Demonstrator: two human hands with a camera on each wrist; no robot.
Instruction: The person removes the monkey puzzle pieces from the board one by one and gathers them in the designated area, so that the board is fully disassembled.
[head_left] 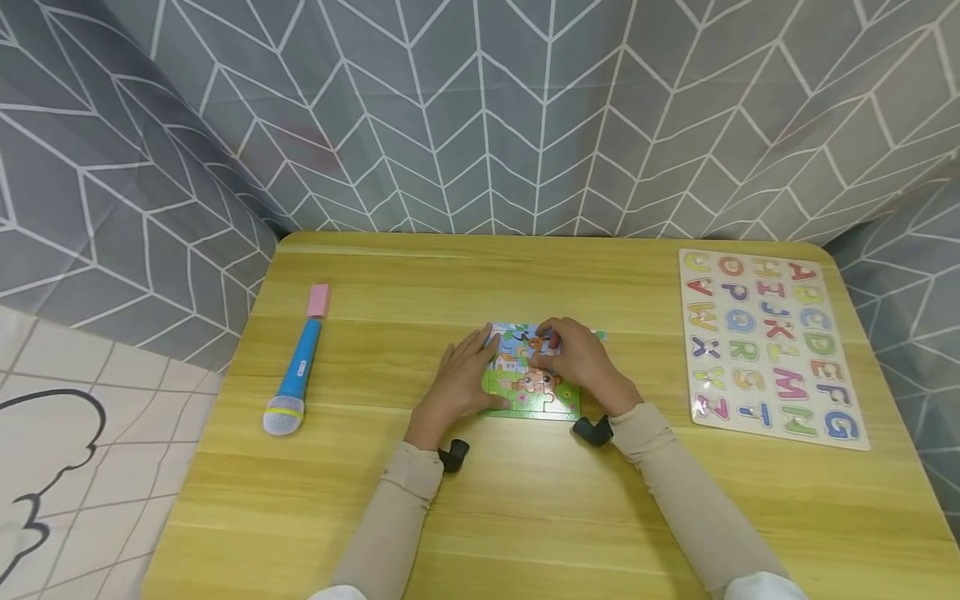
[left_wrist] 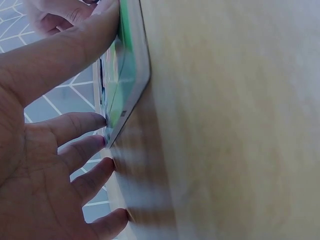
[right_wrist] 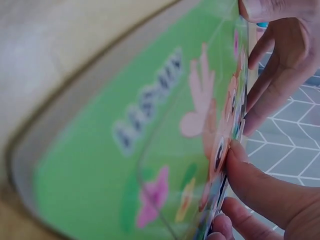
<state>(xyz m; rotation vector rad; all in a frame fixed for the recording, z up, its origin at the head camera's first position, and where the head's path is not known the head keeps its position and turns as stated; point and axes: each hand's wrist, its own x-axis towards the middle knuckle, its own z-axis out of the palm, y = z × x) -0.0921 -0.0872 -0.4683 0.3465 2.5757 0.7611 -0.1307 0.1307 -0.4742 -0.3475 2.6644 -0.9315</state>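
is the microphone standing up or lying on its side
On its side: the microphone lies stretched along the table, its blue handle and silver head both seen lengthwise.

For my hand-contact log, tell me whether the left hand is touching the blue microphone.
No, the left hand touches the puzzle, while the blue microphone lies apart from that hand, farther left on the table.
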